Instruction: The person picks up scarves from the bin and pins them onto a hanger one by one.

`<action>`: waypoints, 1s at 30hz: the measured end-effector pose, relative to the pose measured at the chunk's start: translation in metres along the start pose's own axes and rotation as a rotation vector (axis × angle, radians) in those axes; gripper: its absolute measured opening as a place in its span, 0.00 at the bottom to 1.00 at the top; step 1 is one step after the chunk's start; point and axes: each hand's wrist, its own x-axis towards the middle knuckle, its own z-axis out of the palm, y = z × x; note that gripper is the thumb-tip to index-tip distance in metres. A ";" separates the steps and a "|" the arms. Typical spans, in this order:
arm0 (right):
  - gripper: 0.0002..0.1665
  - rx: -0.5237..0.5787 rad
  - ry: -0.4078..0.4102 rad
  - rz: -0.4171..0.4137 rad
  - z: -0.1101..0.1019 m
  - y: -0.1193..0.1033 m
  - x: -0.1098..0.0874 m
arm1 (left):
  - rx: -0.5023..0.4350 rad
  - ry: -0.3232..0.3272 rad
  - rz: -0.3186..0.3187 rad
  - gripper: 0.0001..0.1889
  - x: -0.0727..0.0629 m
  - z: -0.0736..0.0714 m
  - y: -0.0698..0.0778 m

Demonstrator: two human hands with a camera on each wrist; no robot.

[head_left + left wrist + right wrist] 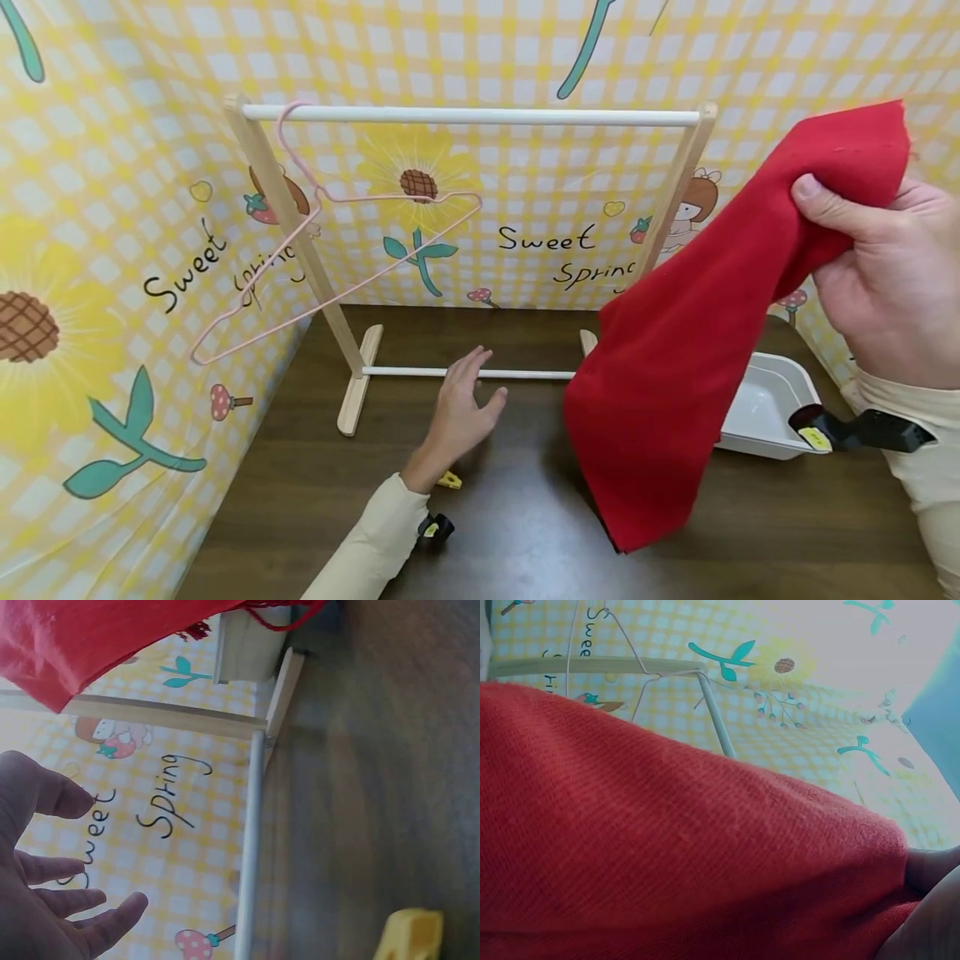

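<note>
My right hand (pixel 892 267) grips a red scarf (pixel 675 358) near its upper end, the thumb pressed on the front of the cloth. The scarf hangs folded at the right, and a few fringe threads show at its edge in the left wrist view. In the right wrist view the red fabric (pixel 667 832) covers most of the picture. My left hand (pixel 461 408) is held out over the table with its fingers spread and nothing in them. A pink wire hanger (pixel 320 195) hangs by its hook at the left end of the rack's white top bar (pixel 480 116).
The rack has wooden side posts (pixel 300 242) and a white lower bar (pixel 397 372). A white plastic tub (pixel 780 387) stands at the right, partly behind the scarf. On the dark wooden table (pixel 517 517), a yellow clip (pixel 450 480) lies by my left wrist. Patterned cloth hangs behind.
</note>
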 end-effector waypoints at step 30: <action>0.18 -0.053 -0.095 0.088 0.011 0.030 -0.005 | 0.094 0.251 0.215 0.29 0.029 -0.110 0.021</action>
